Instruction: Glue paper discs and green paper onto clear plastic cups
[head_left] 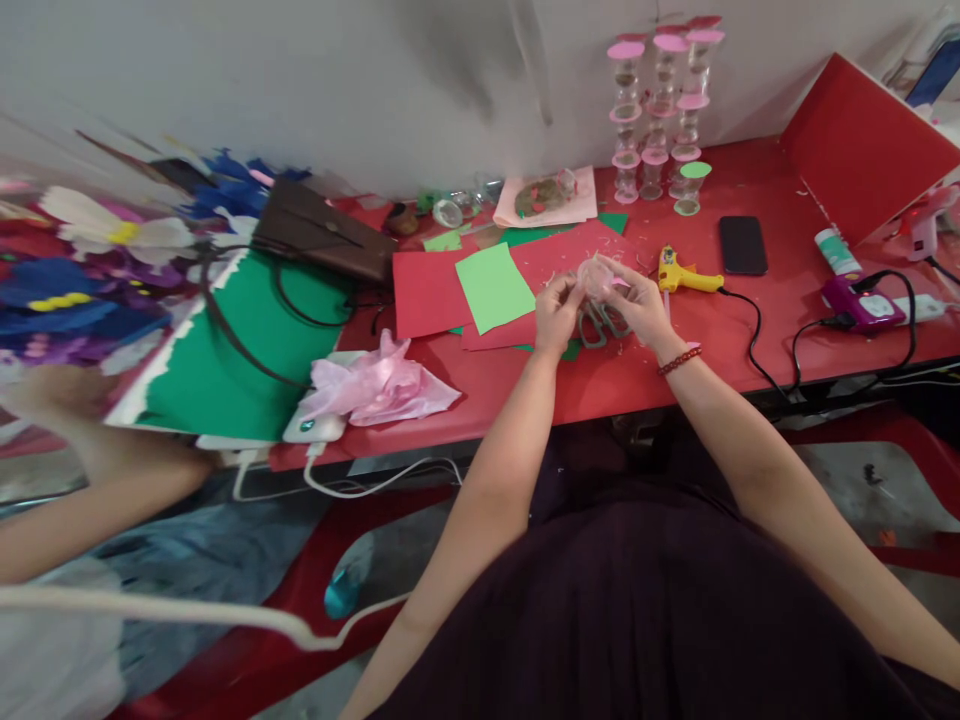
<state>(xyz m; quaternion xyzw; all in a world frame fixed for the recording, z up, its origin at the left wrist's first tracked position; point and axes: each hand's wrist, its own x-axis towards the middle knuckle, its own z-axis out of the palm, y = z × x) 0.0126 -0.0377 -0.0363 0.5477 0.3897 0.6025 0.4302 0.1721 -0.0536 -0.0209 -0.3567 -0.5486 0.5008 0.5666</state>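
Note:
My left hand (556,308) and my right hand (637,300) meet over the red table, their fingers closed on a small clear, pinkish round piece (595,278) that looks like a plastic cup. A bit of pink shows by the right fingers. Grey-handled scissors (594,328) lie just below it, partly hidden. Under and left of the hands are red paper (429,292) and a light green sheet (495,287), with thin scraps scattered about. To the right of my right hand rests a yellow glue gun (686,275).
Towers of clear cups with pink discs (626,110) stand at the back. A black phone (742,245), purple power adapter (862,303) and red board (870,150) are right. Left are a brown bag (322,232), pink plastic bag (379,385), green board (232,350) and another person's arm (97,480).

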